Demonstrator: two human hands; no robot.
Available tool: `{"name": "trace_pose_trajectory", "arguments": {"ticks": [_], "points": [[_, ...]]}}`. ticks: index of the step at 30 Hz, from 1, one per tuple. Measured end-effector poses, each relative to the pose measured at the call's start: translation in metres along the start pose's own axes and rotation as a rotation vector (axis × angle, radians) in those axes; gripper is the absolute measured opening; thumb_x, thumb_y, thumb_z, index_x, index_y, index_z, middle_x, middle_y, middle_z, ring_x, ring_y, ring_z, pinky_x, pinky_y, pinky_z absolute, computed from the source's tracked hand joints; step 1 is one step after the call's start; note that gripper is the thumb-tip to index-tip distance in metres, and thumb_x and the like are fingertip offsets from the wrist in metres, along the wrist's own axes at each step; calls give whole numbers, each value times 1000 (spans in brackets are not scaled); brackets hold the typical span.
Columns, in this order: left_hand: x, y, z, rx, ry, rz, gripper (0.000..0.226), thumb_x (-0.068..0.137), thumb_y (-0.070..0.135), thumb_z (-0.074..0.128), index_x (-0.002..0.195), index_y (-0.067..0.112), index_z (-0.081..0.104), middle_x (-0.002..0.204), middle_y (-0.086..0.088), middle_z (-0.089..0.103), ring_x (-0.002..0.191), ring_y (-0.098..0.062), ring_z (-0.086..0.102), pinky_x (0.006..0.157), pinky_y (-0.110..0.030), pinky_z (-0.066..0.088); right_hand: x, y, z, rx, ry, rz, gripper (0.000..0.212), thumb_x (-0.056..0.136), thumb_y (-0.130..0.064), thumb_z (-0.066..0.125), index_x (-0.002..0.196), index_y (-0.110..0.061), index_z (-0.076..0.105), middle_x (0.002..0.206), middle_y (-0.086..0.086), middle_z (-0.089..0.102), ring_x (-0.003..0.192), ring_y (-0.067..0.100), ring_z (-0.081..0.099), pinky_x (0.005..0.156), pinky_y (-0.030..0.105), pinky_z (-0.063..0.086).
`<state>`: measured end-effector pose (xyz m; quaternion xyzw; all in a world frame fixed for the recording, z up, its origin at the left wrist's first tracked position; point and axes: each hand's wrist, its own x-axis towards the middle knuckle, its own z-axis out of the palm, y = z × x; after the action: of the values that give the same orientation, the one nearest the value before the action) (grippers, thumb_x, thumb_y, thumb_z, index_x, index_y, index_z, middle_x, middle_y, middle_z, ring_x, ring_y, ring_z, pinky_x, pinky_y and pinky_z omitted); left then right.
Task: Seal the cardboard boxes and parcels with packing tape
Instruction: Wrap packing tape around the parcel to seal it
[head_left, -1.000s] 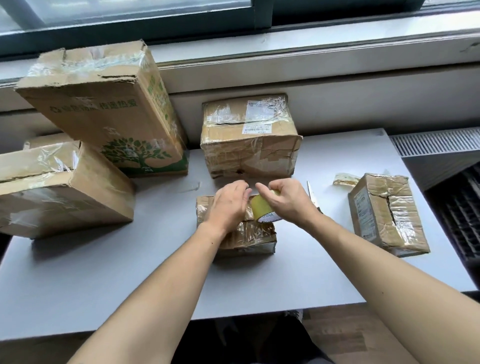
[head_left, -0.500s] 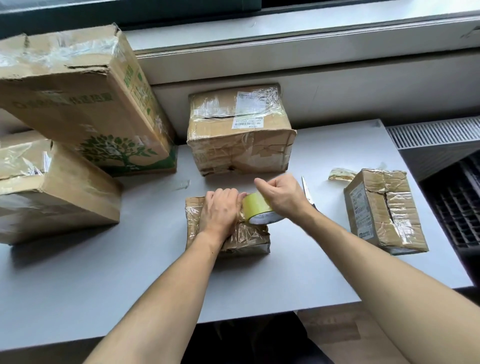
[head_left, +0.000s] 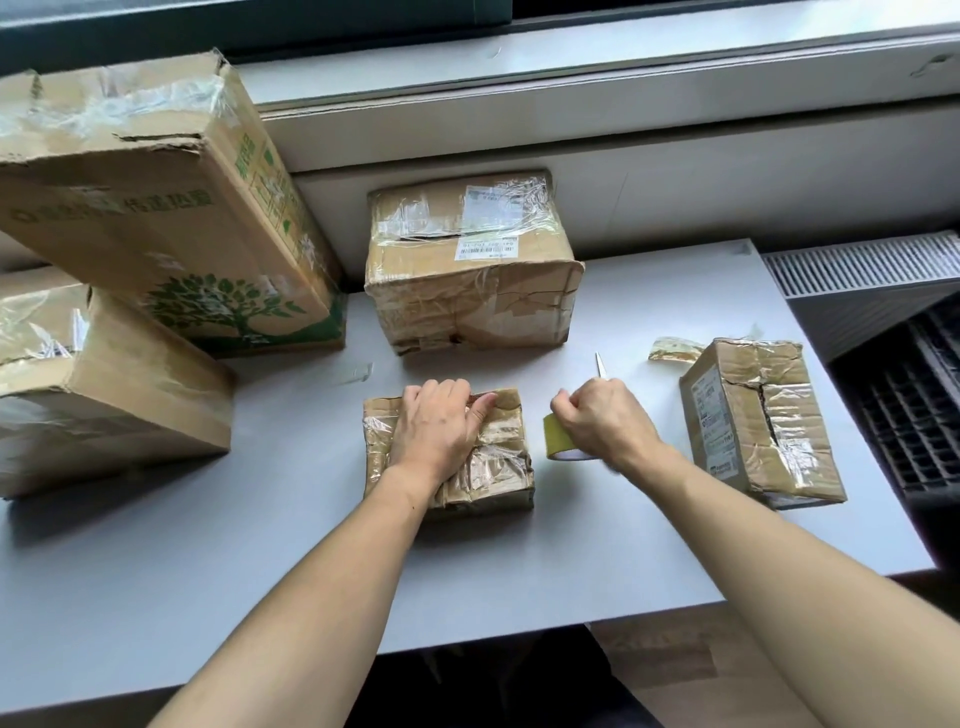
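A small crumpled cardboard parcel (head_left: 493, 467), covered in old clear tape, lies on the grey table (head_left: 260, 545) right in front of me. My left hand (head_left: 441, 426) presses down on its top, fingers over the far edge. Just to the parcel's right, my right hand (head_left: 602, 421) grips a yellowish roll of packing tape (head_left: 558, 441), held a short way off the parcel. I cannot make out a tape strip between the roll and the parcel.
A taped box (head_left: 467, 265) stands behind the parcel. Two big boxes sit at left, a tree-printed one (head_left: 156, 208) leaning over another (head_left: 104, 384). A torn parcel (head_left: 758, 421) lies at right, with a tape scrap (head_left: 675, 349) and a blade tip (head_left: 601, 364) near it.
My right hand has pulled the tape roll to the right, away from the parcel. My left hand flattened onto the parcel's top. The camera moved closer and lower.
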<state>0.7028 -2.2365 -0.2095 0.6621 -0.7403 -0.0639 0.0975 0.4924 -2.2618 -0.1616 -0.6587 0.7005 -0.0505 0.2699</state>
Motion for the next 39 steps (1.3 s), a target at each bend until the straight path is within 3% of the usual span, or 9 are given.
{"name": "trace_pose_trajectory", "arguments": {"ticks": [5,10,12,15,19,24,30,34,39], "points": [[0,14,-6,96,-166,-26,78,82,84,8,108,24,51,105,2,53,105,-22,47,99,-47,22,-2,-18,22,2,-4,-11,38,95,-29,46,74,-5,65,94,28,67,78,39,55,69,35,42],[2,22,-7,153,-199,1,87,83,81,10,123,17,52,121,-4,51,119,-26,47,113,-54,17,-1,-10,26,20,11,-4,41,100,-28,42,98,0,72,106,27,68,100,41,64,85,38,48],[1,28,-13,199,-200,-11,81,88,78,19,134,17,45,133,-5,43,129,-25,39,114,-50,17,-1,-3,30,63,-13,7,45,101,-31,40,93,1,71,103,28,69,99,41,64,82,38,47],[-1,48,-33,298,-112,-20,71,89,76,37,121,14,50,119,-8,48,112,-29,48,95,-43,35,2,7,29,160,-79,26,47,101,-32,41,66,-2,53,89,30,66,87,40,62,71,37,41],[-2,80,-45,351,-391,-248,82,86,82,31,115,13,63,116,-10,65,108,-30,62,86,-39,47,2,12,25,293,-157,-7,52,102,-34,42,54,-14,36,70,18,51,70,33,48,65,32,32],[-9,103,-27,367,-494,-430,64,100,59,35,129,4,47,131,-17,57,121,-34,57,96,-41,46,-1,22,25,439,-161,-13,58,106,-39,40,54,-14,37,66,13,50,70,31,48,64,34,31],[-1,105,-38,498,-615,-233,29,100,15,38,124,4,50,126,-12,64,117,-31,63,92,-36,50,-6,30,15,552,-182,-69,59,103,-48,44,56,-16,30,53,2,37,56,24,37,54,37,26],[11,92,-72,376,-558,-175,38,106,31,30,123,5,53,125,-17,64,116,-34,61,93,-40,46,-4,16,-11,742,-190,-107,60,97,-54,53,55,-21,26,53,-3,26,54,19,27,53,30,25],[19,54,-120,-90,-477,-298,50,105,45,28,115,11,63,122,-12,67,112,-33,61,99,-43,47,7,-24,-58,1102,-223,-140,58,87,-58,68,57,-25,31,59,-1,28,53,14,27,51,29,21]]}}
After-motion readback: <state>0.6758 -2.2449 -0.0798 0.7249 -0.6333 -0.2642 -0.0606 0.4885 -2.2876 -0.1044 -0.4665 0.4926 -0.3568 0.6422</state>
